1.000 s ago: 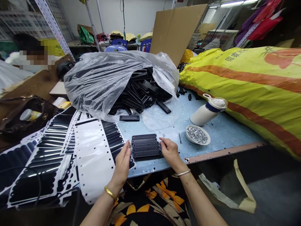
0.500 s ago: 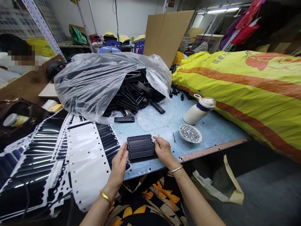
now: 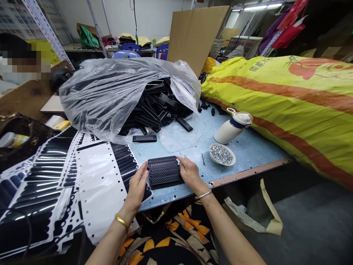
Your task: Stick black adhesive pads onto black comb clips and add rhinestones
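Observation:
A black perforated panel (image 3: 163, 170), made of strips side by side, is held level just above the table's front edge. My left hand (image 3: 138, 184) grips its left end, and my right hand (image 3: 191, 174) grips its right end. Behind it, a black strip (image 3: 144, 138) lies on the blue table (image 3: 165, 197). An open clear plastic bag (image 3: 102, 99) full of black strips (image 3: 154, 110) stands further back. To the right are a white bowl (image 3: 234, 160) of small silvery pieces and a thin dark pin-like piece (image 3: 203, 159).
A white bottle (image 3: 227, 131) leans behind the bowl. Yellow sack (image 3: 281, 92) fills the right side. Sheets with black strips (image 3: 46, 173) and a white sheet (image 3: 96, 184) cover the left. A cardboard panel (image 3: 194, 38) stands behind. A person (image 3: 22, 55) is at the far left.
The view has shifted slightly. Both hands still hold the panel by its ends, and its top face now shows a little more evenly. Nothing has been let go.

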Available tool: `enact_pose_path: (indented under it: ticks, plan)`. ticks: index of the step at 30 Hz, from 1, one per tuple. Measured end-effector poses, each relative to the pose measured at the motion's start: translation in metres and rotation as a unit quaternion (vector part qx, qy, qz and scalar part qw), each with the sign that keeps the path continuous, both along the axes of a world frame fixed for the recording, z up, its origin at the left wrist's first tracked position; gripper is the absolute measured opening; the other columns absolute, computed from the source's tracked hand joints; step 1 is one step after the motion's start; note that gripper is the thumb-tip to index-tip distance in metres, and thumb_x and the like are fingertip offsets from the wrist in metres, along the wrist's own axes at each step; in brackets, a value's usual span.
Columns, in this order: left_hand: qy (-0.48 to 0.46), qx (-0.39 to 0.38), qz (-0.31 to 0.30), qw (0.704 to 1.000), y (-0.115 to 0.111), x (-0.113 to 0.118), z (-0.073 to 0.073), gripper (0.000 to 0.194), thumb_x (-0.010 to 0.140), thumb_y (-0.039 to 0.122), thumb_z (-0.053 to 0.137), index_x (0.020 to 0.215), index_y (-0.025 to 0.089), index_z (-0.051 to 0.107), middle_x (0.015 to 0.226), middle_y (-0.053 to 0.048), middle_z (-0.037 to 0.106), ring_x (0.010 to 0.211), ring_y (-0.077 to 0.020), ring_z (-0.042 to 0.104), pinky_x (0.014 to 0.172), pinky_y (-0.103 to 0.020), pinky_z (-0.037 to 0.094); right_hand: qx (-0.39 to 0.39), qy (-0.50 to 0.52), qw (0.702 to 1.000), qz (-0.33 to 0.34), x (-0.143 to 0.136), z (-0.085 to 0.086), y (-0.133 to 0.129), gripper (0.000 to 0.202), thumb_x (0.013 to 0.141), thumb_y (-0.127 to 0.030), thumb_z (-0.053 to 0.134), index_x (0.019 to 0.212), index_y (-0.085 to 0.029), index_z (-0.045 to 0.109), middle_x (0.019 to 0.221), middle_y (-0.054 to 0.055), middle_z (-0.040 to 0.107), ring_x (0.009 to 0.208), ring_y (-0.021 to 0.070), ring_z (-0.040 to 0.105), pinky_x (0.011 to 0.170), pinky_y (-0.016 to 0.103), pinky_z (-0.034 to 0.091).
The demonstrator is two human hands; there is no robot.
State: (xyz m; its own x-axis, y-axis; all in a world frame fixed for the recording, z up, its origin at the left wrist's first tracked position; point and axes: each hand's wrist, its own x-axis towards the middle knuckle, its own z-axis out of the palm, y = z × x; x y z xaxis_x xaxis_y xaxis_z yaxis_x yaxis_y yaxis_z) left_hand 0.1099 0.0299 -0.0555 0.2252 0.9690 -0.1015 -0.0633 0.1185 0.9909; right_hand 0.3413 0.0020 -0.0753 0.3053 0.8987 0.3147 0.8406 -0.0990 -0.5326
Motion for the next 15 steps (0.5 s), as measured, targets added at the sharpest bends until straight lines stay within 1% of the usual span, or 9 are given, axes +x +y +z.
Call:
enact_pose_path:
  ticks: [2,4,7,8,9,11,12,13,15]
  plan:
    - [-0.003,-0.007,-0.006,1.000,0.002,0.001,-0.001,0.052,0.087,0.048,0.060,0.131,0.020,0.060,0.141,-0.012,0.057,0.133,-0.0257,0.050,0.114,-0.040,0.037,0.009,0.023,1.000,-0.007,0.000,0.002,0.002,0.039,0.086,-0.018,0.041,0.108,-0.025,0.073,0.087,0.006,0.074,0.083,0.0224,0.067,0.077,0.032,0.051]
    - [0.007,-0.005,0.002,1.000,0.001,0.001,0.002,0.053,0.087,0.047,0.060,0.131,0.020,0.060,0.141,-0.012,0.056,0.133,-0.0259,0.050,0.114,-0.040,0.037,0.027,0.066,0.997,-0.007,-0.001,0.009,0.003,0.036,0.084,-0.022,0.043,0.102,-0.024,0.075,0.086,0.007,0.074,0.082,0.0235,0.068,0.077,0.035,0.052]
    - [0.073,0.033,0.004,0.997,-0.011,-0.007,0.019,0.052,0.086,0.042,0.061,0.131,0.017,0.060,0.138,-0.012,0.059,0.130,-0.0283,0.053,0.113,-0.045,0.039,0.058,0.125,0.990,0.005,-0.001,0.028,-0.007,0.031,0.082,-0.035,0.048,0.092,-0.023,0.075,0.082,0.008,0.074,0.076,0.0254,0.068,0.072,0.038,0.054]
    - [0.106,0.061,-0.006,0.992,-0.019,-0.012,0.027,0.051,0.087,0.039,0.060,0.132,0.017,0.059,0.136,-0.013,0.060,0.127,-0.0291,0.055,0.111,-0.046,0.040,0.070,0.133,0.989,0.004,0.001,0.035,-0.013,0.031,0.082,-0.041,0.050,0.089,-0.023,0.074,0.079,0.008,0.074,0.070,0.0252,0.067,0.068,0.039,0.054]
    - [0.137,0.096,-0.023,0.986,-0.028,-0.018,0.035,0.050,0.088,0.036,0.059,0.134,0.018,0.058,0.134,-0.013,0.062,0.125,-0.0293,0.057,0.109,-0.047,0.043,0.080,0.118,0.990,-0.003,0.006,0.043,-0.019,0.032,0.081,-0.047,0.053,0.085,-0.023,0.073,0.075,0.008,0.073,0.064,0.0250,0.066,0.064,0.039,0.053]
    - [0.173,0.186,-0.070,0.965,-0.048,-0.031,0.048,0.050,0.089,0.028,0.057,0.138,0.020,0.054,0.135,-0.013,0.061,0.125,-0.0287,0.057,0.108,-0.044,0.046,0.095,0.063,0.994,-0.002,0.025,0.055,-0.030,0.035,0.082,-0.056,0.054,0.085,-0.025,0.072,0.076,0.010,0.072,0.063,0.0246,0.065,0.060,0.039,0.051]
    - [0.187,0.229,-0.086,0.951,-0.058,-0.039,0.051,0.049,0.089,0.024,0.057,0.138,0.021,0.054,0.133,-0.012,0.062,0.125,-0.0287,0.057,0.107,-0.043,0.046,0.104,0.030,0.994,0.008,0.039,0.059,-0.034,0.039,0.082,-0.061,0.054,0.087,-0.027,0.072,0.079,0.011,0.072,0.067,0.0249,0.066,0.062,0.039,0.051]
    - [0.203,0.262,-0.090,0.939,-0.068,-0.046,0.053,0.048,0.088,0.020,0.057,0.137,0.023,0.056,0.131,-0.012,0.064,0.125,-0.0289,0.057,0.107,-0.043,0.047,0.123,-0.007,0.992,0.005,0.056,0.063,-0.037,0.044,0.081,-0.068,0.052,0.088,-0.029,0.071,0.081,0.011,0.073,0.071,0.0250,0.067,0.063,0.039,0.051]
    - [0.236,0.306,-0.062,0.920,-0.082,-0.062,0.048,0.048,0.087,0.016,0.058,0.134,0.025,0.058,0.124,-0.011,0.068,0.123,-0.0301,0.059,0.104,-0.045,0.049,0.124,-0.081,0.989,-0.004,0.092,0.067,-0.039,0.056,0.079,-0.078,0.043,0.087,-0.030,0.069,0.087,0.011,0.073,0.076,0.0255,0.068,0.065,0.040,0.052]
